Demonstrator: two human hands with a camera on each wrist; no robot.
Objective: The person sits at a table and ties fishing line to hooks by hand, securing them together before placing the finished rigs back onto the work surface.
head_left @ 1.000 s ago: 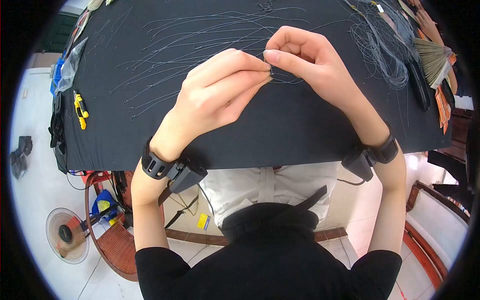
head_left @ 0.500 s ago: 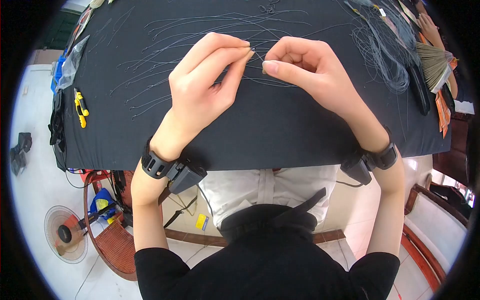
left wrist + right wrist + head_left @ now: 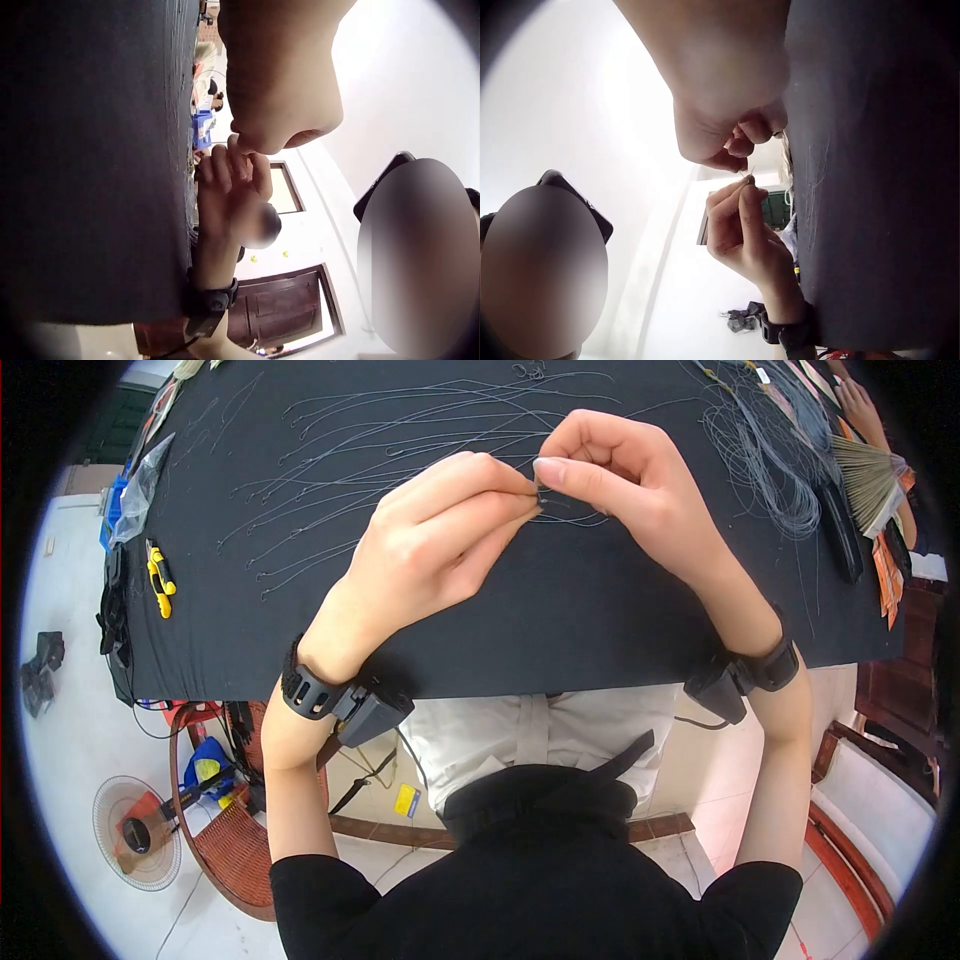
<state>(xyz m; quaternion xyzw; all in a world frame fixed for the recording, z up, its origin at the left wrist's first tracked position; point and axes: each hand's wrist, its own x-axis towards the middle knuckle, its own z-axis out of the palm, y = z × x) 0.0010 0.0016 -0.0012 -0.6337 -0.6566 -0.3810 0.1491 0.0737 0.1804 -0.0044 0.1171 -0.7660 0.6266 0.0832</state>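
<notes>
Over the dark cloth, the left hand (image 3: 435,540) pinches a tiny dark piece (image 3: 541,500) between its fingertips and thumb. Close beside it on the right, the right hand (image 3: 635,490) holds thumb against index finger on a thin strand, its other fingers curled. In the right wrist view a short fine strand (image 3: 748,174) shows between the fingertips of the left hand (image 3: 739,225) and the right hand (image 3: 735,135). Behind the hands, long thin grey strands (image 3: 350,435) with small looped ends lie spread on the cloth.
A yellow cutter (image 3: 160,578) lies at the left of the table (image 3: 300,650), near a clear plastic bag (image 3: 145,495). At the right are a tangled grey bundle (image 3: 765,470), a fanned stack (image 3: 865,480) and orange packets (image 3: 886,580). Another person's hand (image 3: 858,410) shows at the upper right.
The left hand moved away up and left half a second ago, and is now back beside the right fingertips. The right hand has shifted slightly up.
</notes>
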